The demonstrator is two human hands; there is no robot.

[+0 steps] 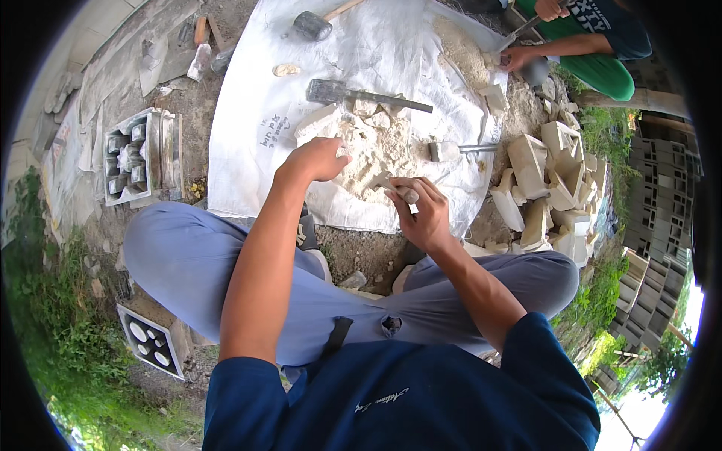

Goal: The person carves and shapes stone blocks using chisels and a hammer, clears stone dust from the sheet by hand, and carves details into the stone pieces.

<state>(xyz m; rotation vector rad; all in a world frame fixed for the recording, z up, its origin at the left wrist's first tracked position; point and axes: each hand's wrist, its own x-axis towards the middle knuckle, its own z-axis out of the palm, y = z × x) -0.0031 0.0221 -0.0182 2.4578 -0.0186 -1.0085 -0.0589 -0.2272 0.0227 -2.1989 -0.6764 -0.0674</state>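
My left hand [314, 159] is at the near left edge of a heap of pale rubble and powder [372, 154], just below a pale block [320, 124]. Its fingers curl downward, and whatever they hold is hidden. In my right hand [425, 214] is a short tool with a rounded, dusty handle [407, 194]; its narrow tip points into the near side of the heap. Behind the rubble lies a dark-headed hammer [327, 91], its long handle stretching right. Another hammer [444, 152] rests right of the heap. All lie on a white sheet [244, 169].
A mallet [312, 26] lies at the sheet's far side. Broken pale hollow blocks [556, 161] are piled on the right. A metal mould [129, 159] stands left, and a dark panel with white ovals [150, 340] lower left. Another person's hand [519, 58] works at the far right.
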